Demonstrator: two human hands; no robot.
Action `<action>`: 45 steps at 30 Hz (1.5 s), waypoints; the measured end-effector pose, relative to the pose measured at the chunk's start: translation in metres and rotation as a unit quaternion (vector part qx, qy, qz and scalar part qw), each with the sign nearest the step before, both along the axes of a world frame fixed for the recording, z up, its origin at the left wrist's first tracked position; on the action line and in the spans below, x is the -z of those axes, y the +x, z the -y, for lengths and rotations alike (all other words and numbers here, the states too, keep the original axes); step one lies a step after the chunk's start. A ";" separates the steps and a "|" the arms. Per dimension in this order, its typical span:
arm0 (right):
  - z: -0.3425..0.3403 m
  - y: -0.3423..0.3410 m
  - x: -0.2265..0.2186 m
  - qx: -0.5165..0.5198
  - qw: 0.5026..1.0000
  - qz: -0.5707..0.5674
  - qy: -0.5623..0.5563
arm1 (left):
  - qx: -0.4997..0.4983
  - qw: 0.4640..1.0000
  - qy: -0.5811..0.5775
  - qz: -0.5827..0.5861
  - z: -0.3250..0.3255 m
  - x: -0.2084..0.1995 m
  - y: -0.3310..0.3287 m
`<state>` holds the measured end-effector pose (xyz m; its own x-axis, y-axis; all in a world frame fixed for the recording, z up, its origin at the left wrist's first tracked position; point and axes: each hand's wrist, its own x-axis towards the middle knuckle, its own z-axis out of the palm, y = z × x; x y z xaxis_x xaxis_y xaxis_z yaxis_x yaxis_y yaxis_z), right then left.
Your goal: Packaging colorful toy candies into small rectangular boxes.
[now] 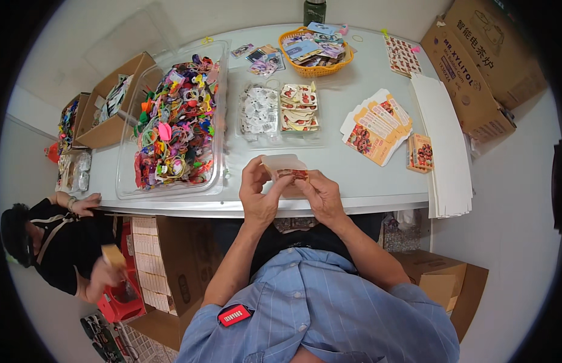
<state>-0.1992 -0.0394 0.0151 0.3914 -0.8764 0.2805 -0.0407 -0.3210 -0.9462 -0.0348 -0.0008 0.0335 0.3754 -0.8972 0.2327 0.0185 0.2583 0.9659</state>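
Over the table's front edge I hold a small paper carton [285,162] between both hands. Its pale inner side faces up, and a red-printed strip shows by my thumbs. My left hand [259,195] is closed on the carton's left side. On its right side my right hand [324,196] grips it, thumb pressed toward the middle. Just beyond my hands stands a clear two-part tray [279,143]. Small white packets [258,109] fill its left compartment, and cards with red pictures [299,107] are stacked in its right one.
At left, a large clear bin [126,175] holds many colourful trinkets. Flat orange-and-white cartons [377,127] fan out at right, beside folded boxes [420,152] and long white sheets [444,145]. A yellow basket [317,71] stands farther back. Another person's hand [86,204] rests at the left edge.
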 end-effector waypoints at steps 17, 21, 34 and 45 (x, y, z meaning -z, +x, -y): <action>0.049 -0.012 -0.005 -0.063 0.984 0.023 -0.167 | -0.017 0.964 -0.121 0.235 0.011 0.033 0.024; 0.062 -0.021 -0.018 -0.079 0.961 -0.047 -0.260 | 0.008 0.928 -0.139 0.346 0.007 0.009 0.019; 0.047 -0.013 -0.009 -0.063 0.992 0.096 0.049 | 0.065 0.979 -0.036 0.189 -0.004 0.004 0.024; 0.059 -0.026 -0.017 -0.119 0.989 0.049 -0.076 | 0.119 0.990 -0.030 0.066 0.006 0.005 0.026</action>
